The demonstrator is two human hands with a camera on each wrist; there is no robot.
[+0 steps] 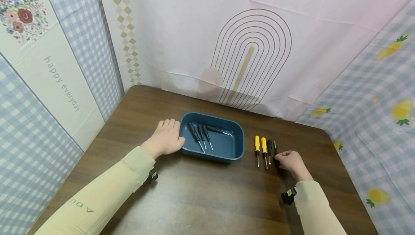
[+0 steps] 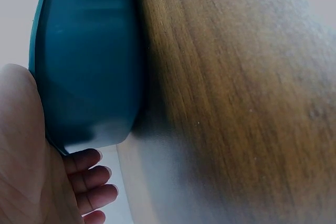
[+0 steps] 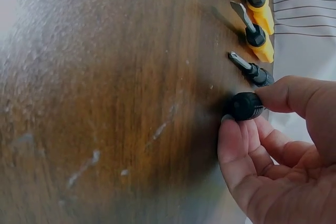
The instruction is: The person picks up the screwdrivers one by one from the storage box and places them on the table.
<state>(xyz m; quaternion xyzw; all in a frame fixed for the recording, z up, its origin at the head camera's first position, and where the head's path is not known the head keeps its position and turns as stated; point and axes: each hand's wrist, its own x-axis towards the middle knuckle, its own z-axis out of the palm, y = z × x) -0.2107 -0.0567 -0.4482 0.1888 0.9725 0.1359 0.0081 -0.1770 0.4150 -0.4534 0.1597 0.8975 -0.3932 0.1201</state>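
In the head view my left hand (image 1: 166, 138) rests against the left end of a dark blue plastic bin (image 1: 238, 143). Its thumb touches the rim, and its fingers (image 2: 94, 195) extend past the bin's corner in the left wrist view. Several black-handled screwdrivers (image 1: 193, 132) lie inside the bin. At the right, my right hand (image 1: 291, 163) pinches the black handle of a screwdriver (image 3: 245, 106) between thumb and fingers, its shaft pointing away from me. Beside it on the table lie another black screwdriver (image 1: 270, 148) and two yellow-handled screwdrivers (image 1: 257, 144), tips toward me.
The brown wooden table (image 1: 207, 199) carries the bin near its middle. A white printed cloth (image 1: 181, 40) hangs behind it. Checked cloths hang along the left and right sides.
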